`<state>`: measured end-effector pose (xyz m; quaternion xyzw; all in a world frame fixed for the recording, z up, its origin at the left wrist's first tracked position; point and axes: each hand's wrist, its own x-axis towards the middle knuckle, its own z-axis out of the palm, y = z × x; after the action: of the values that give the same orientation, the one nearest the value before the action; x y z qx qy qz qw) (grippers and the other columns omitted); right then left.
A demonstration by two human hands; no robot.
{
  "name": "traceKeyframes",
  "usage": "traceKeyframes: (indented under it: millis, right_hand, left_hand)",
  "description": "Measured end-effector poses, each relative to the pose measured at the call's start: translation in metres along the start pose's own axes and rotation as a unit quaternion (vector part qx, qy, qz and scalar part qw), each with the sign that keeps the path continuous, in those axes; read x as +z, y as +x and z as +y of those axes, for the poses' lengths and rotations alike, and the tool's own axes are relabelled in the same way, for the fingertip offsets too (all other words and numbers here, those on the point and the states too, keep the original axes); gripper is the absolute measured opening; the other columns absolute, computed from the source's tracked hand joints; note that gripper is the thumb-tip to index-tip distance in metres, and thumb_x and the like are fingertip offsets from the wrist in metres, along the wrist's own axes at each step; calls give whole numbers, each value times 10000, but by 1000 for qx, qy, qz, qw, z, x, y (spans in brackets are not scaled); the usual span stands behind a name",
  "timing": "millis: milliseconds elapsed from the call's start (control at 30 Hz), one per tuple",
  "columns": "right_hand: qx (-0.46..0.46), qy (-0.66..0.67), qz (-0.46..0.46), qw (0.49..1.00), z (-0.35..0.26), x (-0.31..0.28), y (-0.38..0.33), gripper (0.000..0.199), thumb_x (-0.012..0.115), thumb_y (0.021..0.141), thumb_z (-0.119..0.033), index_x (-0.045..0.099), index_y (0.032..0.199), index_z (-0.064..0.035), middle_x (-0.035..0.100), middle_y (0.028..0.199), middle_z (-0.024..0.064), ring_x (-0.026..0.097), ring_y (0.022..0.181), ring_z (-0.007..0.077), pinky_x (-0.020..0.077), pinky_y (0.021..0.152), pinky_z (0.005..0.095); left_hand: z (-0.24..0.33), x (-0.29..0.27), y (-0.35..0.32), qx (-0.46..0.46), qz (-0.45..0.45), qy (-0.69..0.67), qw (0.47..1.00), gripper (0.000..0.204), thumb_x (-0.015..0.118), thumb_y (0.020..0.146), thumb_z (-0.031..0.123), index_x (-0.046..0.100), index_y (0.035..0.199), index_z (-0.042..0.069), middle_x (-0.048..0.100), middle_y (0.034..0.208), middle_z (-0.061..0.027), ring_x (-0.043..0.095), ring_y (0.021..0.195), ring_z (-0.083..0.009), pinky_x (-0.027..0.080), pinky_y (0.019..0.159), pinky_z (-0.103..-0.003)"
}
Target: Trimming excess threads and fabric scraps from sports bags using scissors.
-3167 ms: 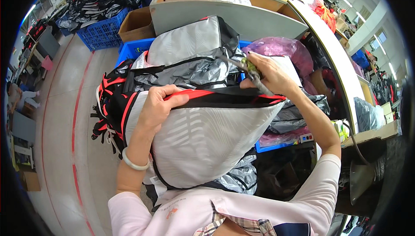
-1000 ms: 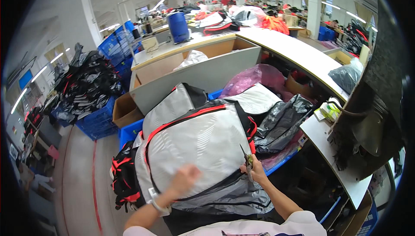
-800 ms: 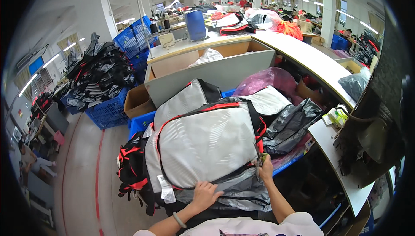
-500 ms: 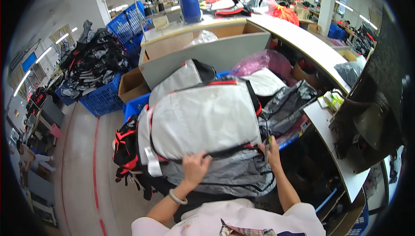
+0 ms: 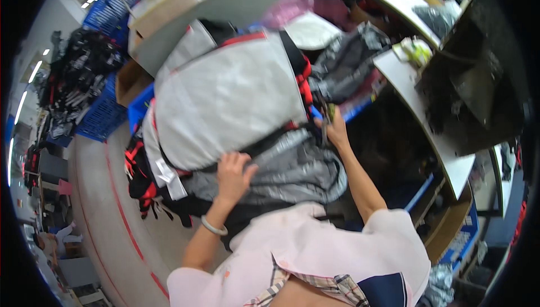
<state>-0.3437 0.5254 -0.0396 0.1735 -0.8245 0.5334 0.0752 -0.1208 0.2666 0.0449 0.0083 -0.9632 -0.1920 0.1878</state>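
Observation:
A bulky backpack (image 5: 230, 99) lies before me, its big light-grey panel facing up, with red and black trim along the edges. Below the panel, silvery-grey lining (image 5: 292, 169) spreads toward my body in wrinkles. My left hand (image 5: 233, 175) rests on the panel's lower edge where it meets the lining, fingers apart and nothing gripped. At the bag's right edge my right hand (image 5: 336, 131) is closed around what looks like a pair of scissors (image 5: 330, 114), pointing down and blurred. White fabric labels (image 5: 167, 178) hang off the bag's lower left corner.
Blue crates (image 5: 104, 115) heaped with black pieces stand at the left, beside a cardboard box (image 5: 132, 82). A grey-sided wooden bin (image 5: 185, 31) rises behind the bag. To the right are a white board (image 5: 413, 101) and a dark machine part (image 5: 472, 87). Pink plastic (image 5: 289, 11) lies behind.
The view has tilted down and turned, so the bag appears higher and further left. My left hand stays at the panel edge; my right hand still holds the scissors at the bag's right side.

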Motion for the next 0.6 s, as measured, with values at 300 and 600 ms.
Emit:
traceKeyframes:
  millis: [300, 600]
  right_hand:
    - [131, 344, -143, 919, -73, -5, 4, 314, 795, 701, -85, 499, 806, -105, 420, 749, -62, 436, 724, 61, 358, 654, 222]
    - [-183, 481, -58, 856, -254, -57, 51, 408, 724, 616, 108, 447, 843, -86, 588, 835, 98, 582, 783, 192, 457, 726, 282]
  left_hand:
    - [-9, -10, 27, -105, 67, 23, 992, 279, 678, 809, 353, 698, 804, 75, 610, 772, -101, 589, 771, -285, 428, 698, -415]
    - [69, -217, 54, -204, -159, -346, 902, 281, 653, 872, 157, 670, 1099, -8, 635, 739, 5, 497, 651, -35, 402, 581, -204]
